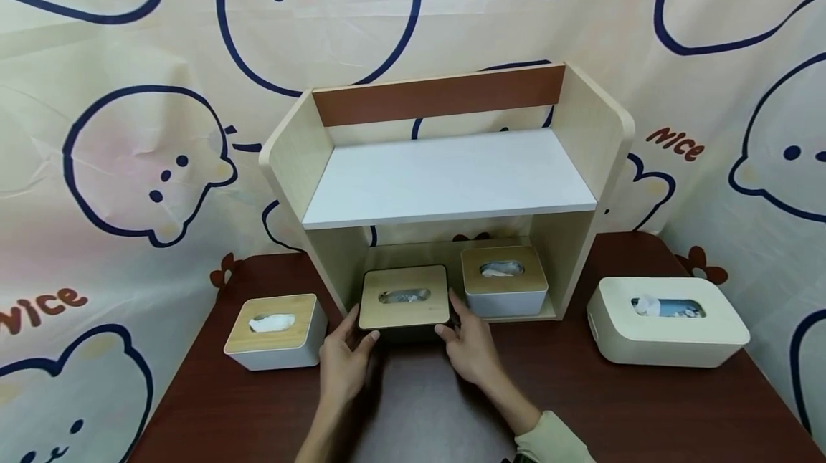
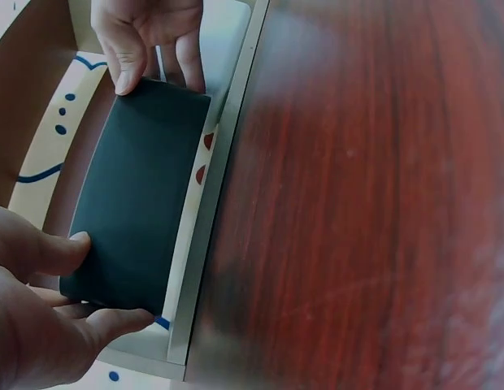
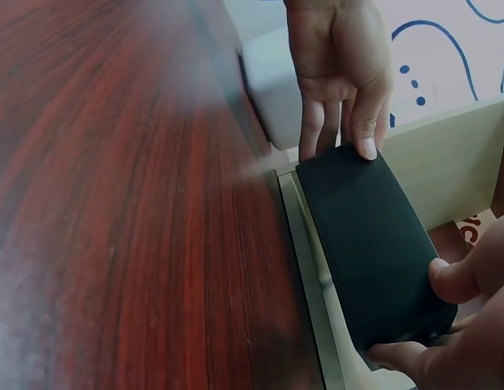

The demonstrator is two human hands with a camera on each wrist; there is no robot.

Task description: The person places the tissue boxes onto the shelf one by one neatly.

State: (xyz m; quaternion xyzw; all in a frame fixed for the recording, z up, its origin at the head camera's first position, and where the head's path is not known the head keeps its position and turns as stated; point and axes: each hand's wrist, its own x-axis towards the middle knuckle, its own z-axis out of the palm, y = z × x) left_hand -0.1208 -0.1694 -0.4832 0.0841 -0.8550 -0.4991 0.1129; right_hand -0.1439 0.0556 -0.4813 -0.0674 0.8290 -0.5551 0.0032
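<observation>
Both hands hold a black tissue box with a light wooden lid (image 1: 403, 309) at the front of the shelf unit's lower compartment. My left hand (image 1: 345, 363) grips its left end, and my right hand (image 1: 470, 348) grips the right end. The box's dark front face (image 2: 138, 195) fills the space between the hands in the left wrist view, thumbs on that face and fingers along the ends. In the right wrist view, the same black face (image 3: 374, 244) tilts above the unit's front edge. Its underside is hidden in the head view.
A white tissue box with a wooden lid (image 1: 506, 298) stands in the lower compartment's right side. Another (image 1: 277, 355) sits left of the shelf unit (image 1: 452, 180), and a larger cream tissue box (image 1: 671, 348) is on the right. All stand on the dark wooden table (image 1: 555, 391).
</observation>
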